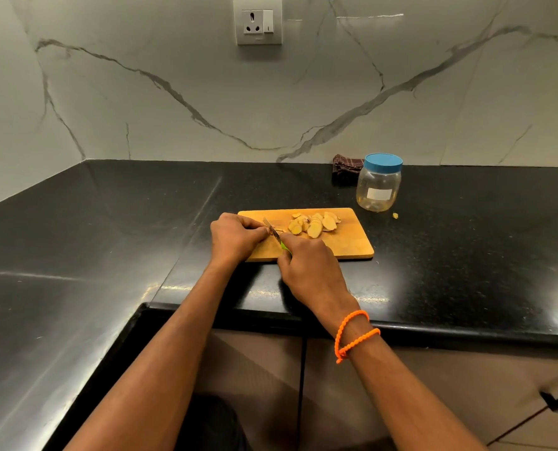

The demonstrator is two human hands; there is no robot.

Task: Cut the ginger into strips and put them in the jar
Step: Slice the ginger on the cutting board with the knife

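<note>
Knife (272,230) angled up-left (right hand (307,265) fingers gripping handle), left hand (235,237) pinning ginger (279,230)

R hand (307,262) grips knife (272,231) | L hand (235,237) pins ginger | jar (379,185) lidded

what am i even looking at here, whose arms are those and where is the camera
There is no machine here, only a person. The single picture comes from a wide-angle camera worn on their head, looking forward and down, so the arms reach in from the bottom. On the black counter lies a wooden cutting board with a pile of ginger slices. The right hand grips a small knife with a green handle. The left hand is curled beside the blade, holding down something too hidden to make out. Behind the board stands an empty clear jar, its blue lid still on, with a dark cloth behind it.
</note>
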